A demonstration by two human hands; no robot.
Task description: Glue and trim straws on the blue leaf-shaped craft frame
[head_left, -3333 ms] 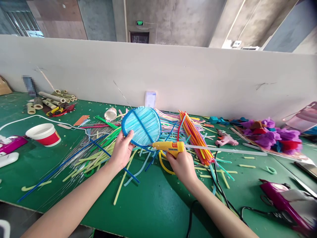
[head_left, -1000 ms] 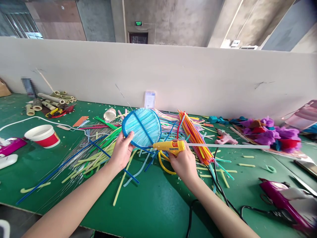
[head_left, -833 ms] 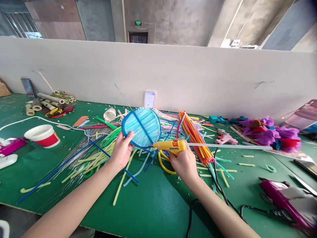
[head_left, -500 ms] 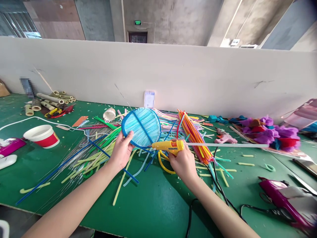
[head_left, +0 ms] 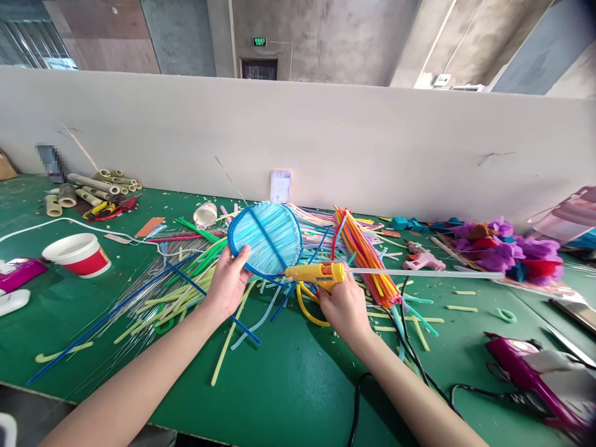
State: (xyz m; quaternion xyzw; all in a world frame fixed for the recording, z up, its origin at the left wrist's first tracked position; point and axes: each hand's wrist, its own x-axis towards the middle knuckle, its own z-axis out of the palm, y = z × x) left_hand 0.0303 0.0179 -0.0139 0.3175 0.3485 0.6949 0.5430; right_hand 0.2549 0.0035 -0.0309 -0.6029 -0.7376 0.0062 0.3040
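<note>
My left hand [head_left: 228,285] grips the lower left rim of a round blue woven disc [head_left: 264,239], held tilted above the green table [head_left: 288,385]. My right hand [head_left: 343,305] is closed round a yellow hot glue gun [head_left: 315,273]. Its nozzle points left and meets the disc's lower right edge. A long clear glue stick [head_left: 423,272] juts from the gun's back to the right. The gun's black cord [head_left: 410,357] trails down toward me.
Loose coloured straws [head_left: 186,292] and an orange bundle [head_left: 365,254] lie under and beside my hands. A red and white cup [head_left: 77,254] stands left, bamboo tubes [head_left: 93,186] far left, purple paper flowers [head_left: 512,251] and a pink glue gun [head_left: 421,261] right. A magenta tool [head_left: 526,366] lies near right.
Almost nothing has moved. The glue gun's nozzle stays at the disc's lower edge, and the view has shifted very slightly.
</note>
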